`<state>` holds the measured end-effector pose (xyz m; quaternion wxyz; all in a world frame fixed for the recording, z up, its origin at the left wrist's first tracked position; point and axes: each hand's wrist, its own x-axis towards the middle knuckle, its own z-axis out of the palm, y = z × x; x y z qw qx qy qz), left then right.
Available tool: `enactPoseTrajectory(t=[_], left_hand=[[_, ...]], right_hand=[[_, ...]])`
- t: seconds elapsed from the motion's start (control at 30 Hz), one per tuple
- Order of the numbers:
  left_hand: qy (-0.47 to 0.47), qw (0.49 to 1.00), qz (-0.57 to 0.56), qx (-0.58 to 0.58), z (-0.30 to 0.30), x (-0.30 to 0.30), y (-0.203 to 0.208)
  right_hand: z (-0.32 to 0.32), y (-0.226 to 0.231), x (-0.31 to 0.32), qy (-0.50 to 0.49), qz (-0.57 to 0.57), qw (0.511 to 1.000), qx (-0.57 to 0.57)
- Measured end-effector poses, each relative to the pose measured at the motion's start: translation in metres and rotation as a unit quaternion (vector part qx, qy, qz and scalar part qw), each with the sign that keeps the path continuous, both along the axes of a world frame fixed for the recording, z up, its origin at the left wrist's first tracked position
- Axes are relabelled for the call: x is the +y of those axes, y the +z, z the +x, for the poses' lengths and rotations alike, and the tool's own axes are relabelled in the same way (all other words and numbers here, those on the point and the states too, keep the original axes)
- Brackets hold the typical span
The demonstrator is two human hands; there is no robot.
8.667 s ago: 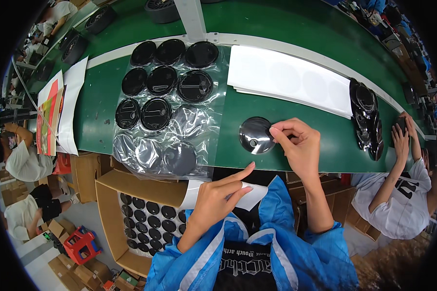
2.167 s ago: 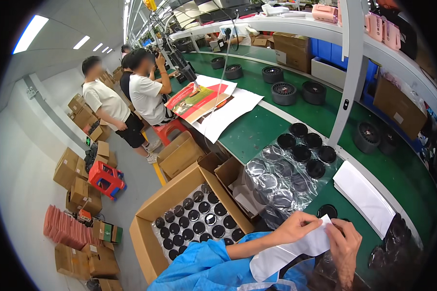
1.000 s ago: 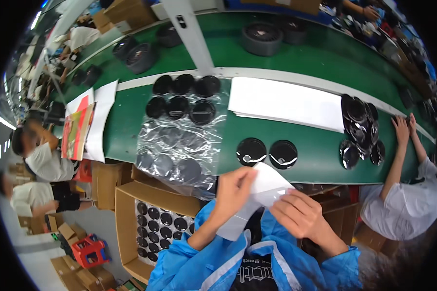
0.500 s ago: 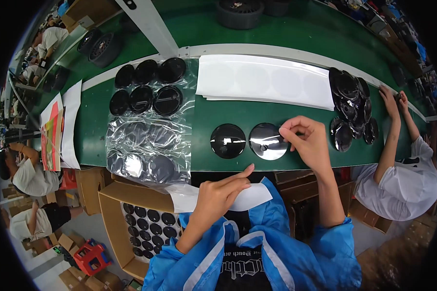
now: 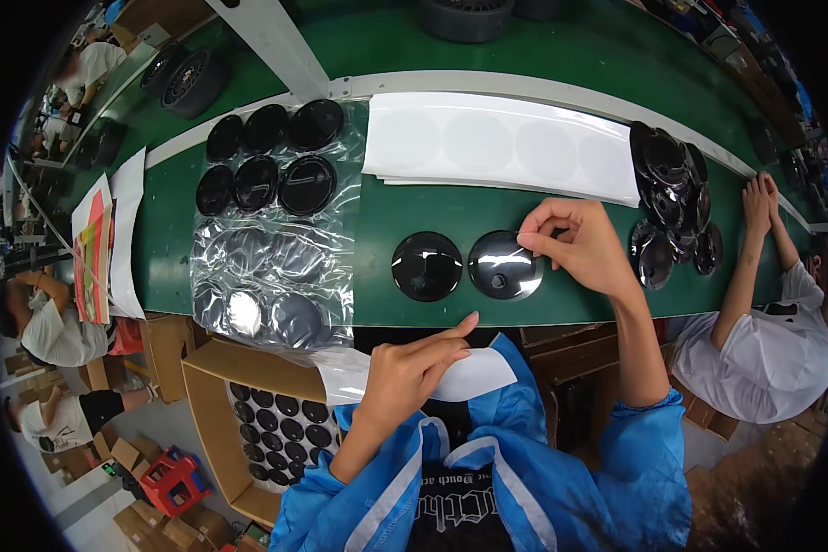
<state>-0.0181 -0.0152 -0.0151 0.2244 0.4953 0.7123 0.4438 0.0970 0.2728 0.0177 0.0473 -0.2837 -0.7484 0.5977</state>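
Two round glossy black discs lie side by side near the table's front edge, a left one (image 5: 427, 267) and a greyer-looking right one (image 5: 500, 269) with a small round mark. My right hand (image 5: 580, 244) pinches at the right disc's upper right edge; whether the fingers hold the disc itself or a thin film on it, I cannot tell. Below the table edge, my left hand (image 5: 414, 373) is closed on a white paper sheet (image 5: 474, 377), index finger stretched toward the table. A white sheet with faint round outlines (image 5: 488, 138) lies behind the discs.
Clear plastic packing (image 5: 248, 248) with black discs lies at left, a heap of black discs (image 5: 667, 193) at right. A cardboard box (image 5: 207, 405) of discs stands below the table. A co-worker's hands (image 5: 759, 202) rest at the far right. A white metal post (image 5: 276, 46) rises behind.
My right hand has shifted slightly left and up, still at the right disc's edge. The glare on that disc has dimmed. The co-worker's hands have come together. My left hand stays nearly still.
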Motion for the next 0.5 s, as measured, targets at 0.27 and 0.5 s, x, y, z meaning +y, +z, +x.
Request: enactPoseTrajectory(t=[0.27,0.5], left_hand=[[-0.001,1.000,0.009,-0.007,0.000,0.002,-0.003],[-0.001,1.000,0.004,-0.007,0.001,0.001,-0.001]], right_hand=[[-0.001,0.000,0.001,0.002,0.002,1.000,-0.003],[0.002,0.008,-0.007,0.010,0.130,0.991,0.020]])
